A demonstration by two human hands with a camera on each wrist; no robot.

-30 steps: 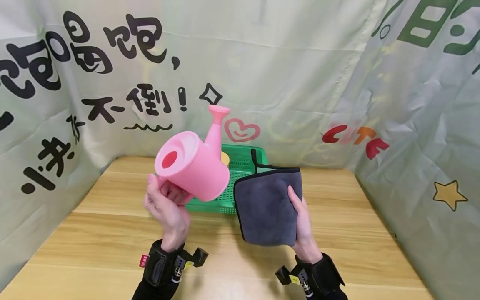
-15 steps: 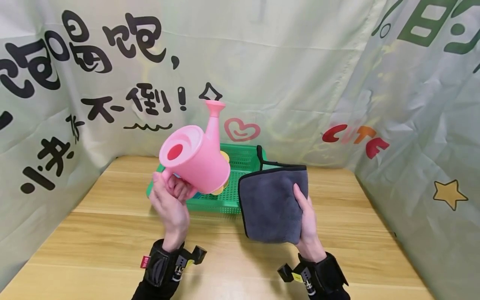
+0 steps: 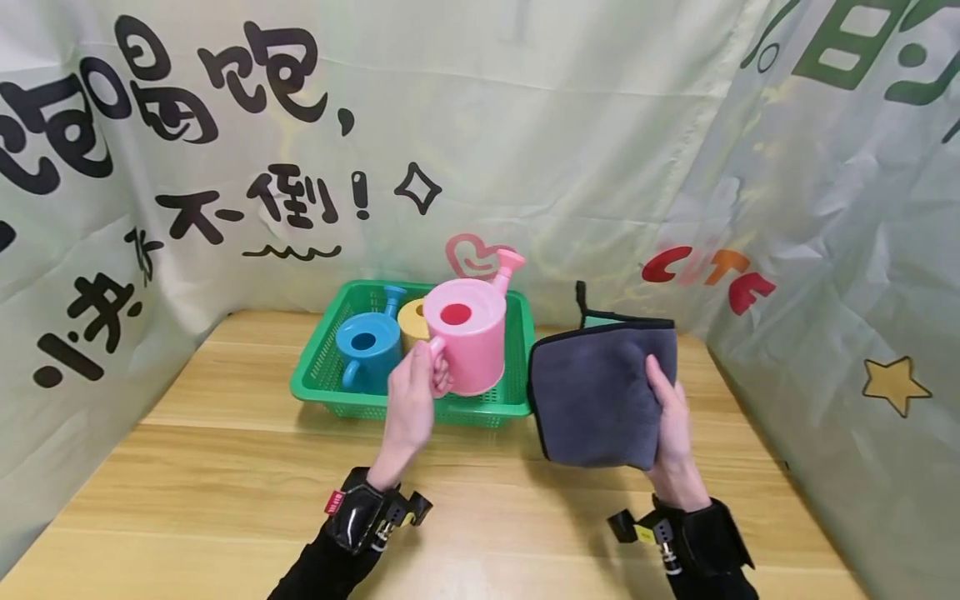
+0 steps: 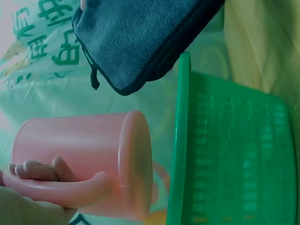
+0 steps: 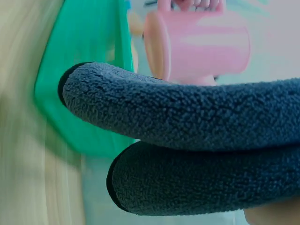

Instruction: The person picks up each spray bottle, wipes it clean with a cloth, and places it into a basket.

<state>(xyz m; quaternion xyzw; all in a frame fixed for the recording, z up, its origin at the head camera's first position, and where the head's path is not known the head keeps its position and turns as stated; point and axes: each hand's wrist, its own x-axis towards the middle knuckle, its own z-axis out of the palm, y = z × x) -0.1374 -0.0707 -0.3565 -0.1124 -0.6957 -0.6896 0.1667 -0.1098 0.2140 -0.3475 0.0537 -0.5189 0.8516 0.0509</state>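
Note:
My left hand (image 3: 414, 392) grips the handle of a pink watering can (image 3: 474, 342), held upright over the right part of a green basket (image 3: 315, 379). In the left wrist view the can's base (image 4: 138, 164) is level with the basket's rim and apart from it. Inside the basket stand a blue watering can (image 3: 371, 350) and, beside it, a yellow one (image 3: 412, 321), partly hidden behind the pink can. My right hand (image 3: 671, 425) holds a folded dark grey cloth (image 3: 600, 396) with black edging and a hanging loop, thumb on its front, just right of the basket.
The basket sits toward the back of a wooden table (image 3: 247, 483). Behind and at both sides hangs a pale printed curtain (image 3: 585, 167), close to the table's back edge.
The pink watering can has moved right and down over the basket and turned more upright, uncovering the blue can. My right hand has shifted right with the cloth.

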